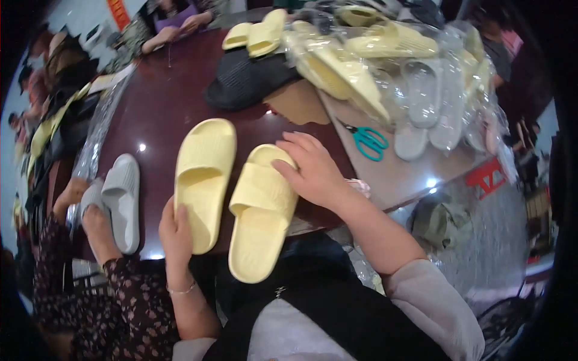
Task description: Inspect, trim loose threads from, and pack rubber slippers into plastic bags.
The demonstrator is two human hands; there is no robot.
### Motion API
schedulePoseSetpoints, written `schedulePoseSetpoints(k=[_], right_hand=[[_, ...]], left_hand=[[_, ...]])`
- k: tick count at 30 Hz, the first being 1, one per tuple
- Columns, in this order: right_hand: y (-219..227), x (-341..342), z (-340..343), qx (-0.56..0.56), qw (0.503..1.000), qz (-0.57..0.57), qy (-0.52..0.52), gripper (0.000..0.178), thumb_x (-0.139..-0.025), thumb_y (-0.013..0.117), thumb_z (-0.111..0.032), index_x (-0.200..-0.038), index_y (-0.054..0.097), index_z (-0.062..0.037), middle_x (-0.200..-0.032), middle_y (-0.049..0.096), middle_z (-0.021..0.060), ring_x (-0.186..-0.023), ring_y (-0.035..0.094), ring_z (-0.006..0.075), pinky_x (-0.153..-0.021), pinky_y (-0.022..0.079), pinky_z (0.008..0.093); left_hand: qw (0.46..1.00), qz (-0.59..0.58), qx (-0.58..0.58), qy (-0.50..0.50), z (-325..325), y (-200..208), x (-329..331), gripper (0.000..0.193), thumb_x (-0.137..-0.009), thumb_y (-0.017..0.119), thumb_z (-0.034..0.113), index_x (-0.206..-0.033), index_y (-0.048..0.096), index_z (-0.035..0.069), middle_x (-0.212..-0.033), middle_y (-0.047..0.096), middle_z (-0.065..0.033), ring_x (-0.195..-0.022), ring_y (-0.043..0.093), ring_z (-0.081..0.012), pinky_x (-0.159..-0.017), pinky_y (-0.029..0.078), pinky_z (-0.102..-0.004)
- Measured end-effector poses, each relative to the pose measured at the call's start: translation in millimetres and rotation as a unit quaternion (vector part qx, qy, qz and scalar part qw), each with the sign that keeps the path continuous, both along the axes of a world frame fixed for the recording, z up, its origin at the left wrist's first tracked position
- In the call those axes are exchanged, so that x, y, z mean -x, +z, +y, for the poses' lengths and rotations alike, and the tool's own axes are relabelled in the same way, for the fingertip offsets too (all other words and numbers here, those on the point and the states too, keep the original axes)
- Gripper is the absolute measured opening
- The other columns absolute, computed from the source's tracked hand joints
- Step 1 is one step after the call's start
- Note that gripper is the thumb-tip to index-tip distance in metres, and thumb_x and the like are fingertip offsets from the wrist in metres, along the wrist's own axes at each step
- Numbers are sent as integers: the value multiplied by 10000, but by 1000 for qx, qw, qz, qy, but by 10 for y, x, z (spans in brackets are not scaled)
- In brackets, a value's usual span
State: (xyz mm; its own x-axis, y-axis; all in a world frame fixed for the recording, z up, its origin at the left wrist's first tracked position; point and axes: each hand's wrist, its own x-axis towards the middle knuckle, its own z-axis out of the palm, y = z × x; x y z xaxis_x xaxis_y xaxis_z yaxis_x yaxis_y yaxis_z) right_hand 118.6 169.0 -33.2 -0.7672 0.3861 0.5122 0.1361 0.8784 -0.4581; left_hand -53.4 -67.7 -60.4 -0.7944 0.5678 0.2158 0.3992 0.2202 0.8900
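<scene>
Two pale yellow slide slippers point toe-away in front of me at the near edge of the table. My left hand (176, 233) grips the left slipper (206, 153) by its outer side near the heel, thumb on the footbed. At the toe of the right slipper (256, 246), my right hand (313, 171) holds its right edge, with the thumb over the front opening. This slipper sits nearer to me, and its heel sticks out past the table edge. A narrow gap parts the two slippers. The undersides of both are hidden.
On my left a co-worker's hands (99, 231) hold grey slippers (123, 201). Black slippers (247, 78) and small yellow ones (265, 33) lie ahead on the dark table (156, 96). Bagged slippers (421, 90) pile up at the far right, behind teal-handled scissors (370, 143). Another person's hands (174, 33) are across the table.
</scene>
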Motion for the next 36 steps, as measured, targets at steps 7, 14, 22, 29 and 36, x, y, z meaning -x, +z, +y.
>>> schedulePoseSetpoints(k=[7, 14, 22, 29, 36], right_hand=[[120, 192, 66, 115, 961, -243, -67, 381, -787, 575, -276, -1053, 561, -4, -1001, 608, 201, -922, 589, 363, -802, 471, 444], [-83, 171, 33, 217, 957, -194, 1, 271, -761, 592, -242, -853, 598, 13, -847, 626, 182, -762, 608, 320, -671, 486, 414], [378, -65, 145, 587, 794, 58, 146, 210, -897, 535, -267, -921, 557, -59, -672, 548, 14, -473, 465, 84, -402, 348, 210], [214, -102, 306, 586, 805, 38, 80, 174, -896, 539, -205, -962, 563, -47, -665, 555, 1, -429, 405, 42, -370, 285, 198], [54, -161, 542, 527, 842, 115, 7, 187, -871, 567, -169, -988, 551, -25, -734, 590, 21, -464, 478, 75, -383, 357, 201]], left_hand=[[987, -123, -101, -18, -54, -129, 28, 308, -900, 446, 72, -1174, 481, -65, -1054, 573, -103, -915, 552, -155, -811, 446, -264], [973, -145, -172, -50, -25, -176, -115, 361, -896, 430, 38, -1245, 406, -48, -1164, 530, -147, -998, 553, -190, -869, 447, -290], [873, -347, -342, -33, -33, -43, -158, 406, -892, 455, 34, -1286, 373, -20, -1222, 502, -154, -1074, 536, -222, -906, 451, -308], [903, -295, -310, -32, 140, 143, -163, 410, -892, 450, 11, -1294, 382, -28, -1207, 521, -135, -1072, 537, -193, -916, 443, -301], [937, -219, -267, -58, 268, 147, -204, 393, -893, 424, -16, -1282, 384, -53, -1213, 515, -146, -1092, 526, -187, -927, 435, -299]])
